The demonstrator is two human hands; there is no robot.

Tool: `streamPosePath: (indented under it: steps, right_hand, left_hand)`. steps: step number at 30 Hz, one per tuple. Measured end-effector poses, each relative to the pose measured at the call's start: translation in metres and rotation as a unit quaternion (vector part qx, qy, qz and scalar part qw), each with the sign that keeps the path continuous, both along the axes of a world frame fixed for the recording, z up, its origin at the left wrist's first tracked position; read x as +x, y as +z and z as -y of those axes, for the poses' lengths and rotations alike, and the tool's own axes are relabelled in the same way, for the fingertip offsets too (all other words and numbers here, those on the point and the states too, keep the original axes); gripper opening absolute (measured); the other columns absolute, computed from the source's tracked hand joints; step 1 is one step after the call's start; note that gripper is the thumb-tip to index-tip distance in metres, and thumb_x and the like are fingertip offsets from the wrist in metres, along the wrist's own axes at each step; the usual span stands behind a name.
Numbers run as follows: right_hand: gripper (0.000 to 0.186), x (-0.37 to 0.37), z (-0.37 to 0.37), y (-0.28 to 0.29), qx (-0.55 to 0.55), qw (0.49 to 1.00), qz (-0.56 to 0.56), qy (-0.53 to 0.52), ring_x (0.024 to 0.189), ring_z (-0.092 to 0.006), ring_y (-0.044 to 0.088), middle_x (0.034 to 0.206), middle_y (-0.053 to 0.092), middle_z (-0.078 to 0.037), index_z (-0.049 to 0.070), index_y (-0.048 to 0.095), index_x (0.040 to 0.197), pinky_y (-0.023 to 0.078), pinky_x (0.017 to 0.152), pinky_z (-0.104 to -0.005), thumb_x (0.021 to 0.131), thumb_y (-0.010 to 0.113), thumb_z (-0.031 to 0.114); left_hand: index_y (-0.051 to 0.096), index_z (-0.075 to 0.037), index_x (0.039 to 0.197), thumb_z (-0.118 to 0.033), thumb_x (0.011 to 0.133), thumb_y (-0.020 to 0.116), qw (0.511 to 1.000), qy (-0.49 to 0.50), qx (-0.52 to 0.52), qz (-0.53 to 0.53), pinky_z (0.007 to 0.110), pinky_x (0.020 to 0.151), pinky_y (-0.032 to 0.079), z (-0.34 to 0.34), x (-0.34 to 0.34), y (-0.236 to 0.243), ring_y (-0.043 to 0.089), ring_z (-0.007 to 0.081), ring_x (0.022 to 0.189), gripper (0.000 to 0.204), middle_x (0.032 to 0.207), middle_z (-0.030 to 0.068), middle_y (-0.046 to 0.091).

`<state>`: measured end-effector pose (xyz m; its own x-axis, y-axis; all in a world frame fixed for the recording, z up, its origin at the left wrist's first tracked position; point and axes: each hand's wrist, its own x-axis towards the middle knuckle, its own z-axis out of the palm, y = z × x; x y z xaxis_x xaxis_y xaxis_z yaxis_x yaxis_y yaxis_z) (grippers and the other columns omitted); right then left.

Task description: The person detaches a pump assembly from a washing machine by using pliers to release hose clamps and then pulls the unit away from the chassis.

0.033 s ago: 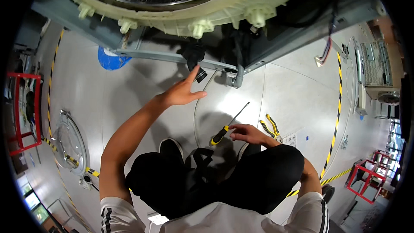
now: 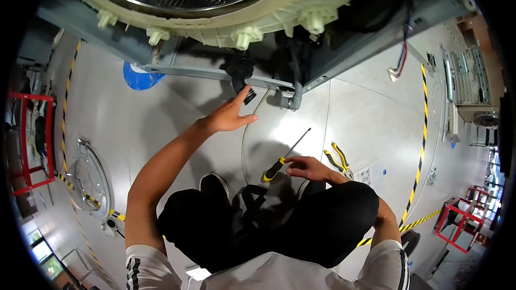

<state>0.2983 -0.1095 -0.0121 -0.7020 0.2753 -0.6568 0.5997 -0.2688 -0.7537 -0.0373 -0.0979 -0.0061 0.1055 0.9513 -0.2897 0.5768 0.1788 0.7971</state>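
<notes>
My left hand (image 2: 226,116) is stretched out with its index finger pointing and its thumb apart. The fingertip is at the loose end of a black ribbed rubber hose (image 2: 239,75); I cannot tell if it touches. The hose hangs over the front frame rail of an opened washing machine, below its pale plastic tub rim (image 2: 193,23). Over my right knee, my right hand (image 2: 307,168) hangs with loosely bent fingers and holds nothing. Close to its fingertips is a yellow-and-black screwdriver (image 2: 275,169), apparently on the floor. Yellow-and-black pliers (image 2: 337,158) rest to its right.
A grey elbow pipe (image 2: 293,99) sticks out at the frame's front corner. Loose wires (image 2: 399,67) dangle at the right. A round glass door (image 2: 90,180) lies on the floor at left. Striped tape (image 2: 418,166) and red frames (image 2: 459,224) stand farther out.
The view has shifted very slightly. Both hands and the tools keep their places.
</notes>
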Motion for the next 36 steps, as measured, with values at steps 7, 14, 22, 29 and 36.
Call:
streamPosePath:
  steps: [7,14,22,29,36]
  right_hand:
    - [0.048,0.007,0.012,-0.012,-0.01,0.999,-0.041,0.002,0.098,-0.0161,0.063,0.105,0.067,-0.009,0.005,0.054,0.129,0.048,0.088,-0.0303,0.09,0.066,0.029]
    - [0.048,0.007,0.012,-0.035,0.009,0.994,-0.101,-0.033,0.089,-0.0164,0.065,0.1,0.069,-0.008,0.005,0.057,0.126,0.051,0.081,-0.0301,0.088,0.068,0.032]
    - [0.042,-0.001,0.005,-0.032,0.056,0.991,-0.12,-0.022,0.097,-0.0141,0.063,0.104,0.068,-0.007,0.003,0.054,0.128,0.05,0.087,-0.0282,0.091,0.066,0.02]
    - [0.048,-0.02,-0.003,-0.039,0.069,0.986,-0.145,-0.046,0.093,-0.0231,0.068,0.1,0.07,-0.013,0.008,0.059,0.122,0.052,0.081,-0.033,0.086,0.069,0.037]
    - [0.052,-0.057,-0.036,-0.015,0.151,0.969,-0.182,-0.068,0.087,-0.0246,0.068,0.098,0.07,-0.013,0.004,0.057,0.123,0.052,0.077,-0.0353,0.086,0.068,0.039]
  left_hand:
    - [0.056,-0.01,0.122,-0.033,0.088,0.066,0.99,0.133,0.048,0.013,0.028,0.072,0.05,-0.028,-0.001,0.002,0.058,0.0135,0.075,0.042,0.091,0.0025,0.062]
    - [0.057,-0.012,0.121,-0.03,0.085,0.07,0.973,0.203,-0.071,0.089,0.025,0.063,0.048,-0.026,0.004,0.046,0.054,0.008,0.066,0.042,0.081,-0.0005,0.057]
    - [0.05,-0.015,0.132,-0.028,0.086,0.069,0.97,0.171,-0.1,0.143,0.025,0.064,0.048,-0.019,-0.001,0.038,0.055,0.0097,0.073,0.051,0.094,0.0006,0.058]
    - [0.034,-0.015,0.146,-0.024,0.086,0.071,0.992,0.058,-0.106,-0.026,0.028,0.073,0.049,-0.017,0.005,0.037,0.058,0.0124,0.076,0.07,0.107,0.0086,0.059]
    - [0.031,-0.017,0.147,-0.025,0.086,0.07,0.983,-0.054,-0.086,-0.156,0.03,0.078,0.049,-0.032,0.009,0.05,0.059,0.0157,0.083,0.074,0.109,0.0109,0.058]
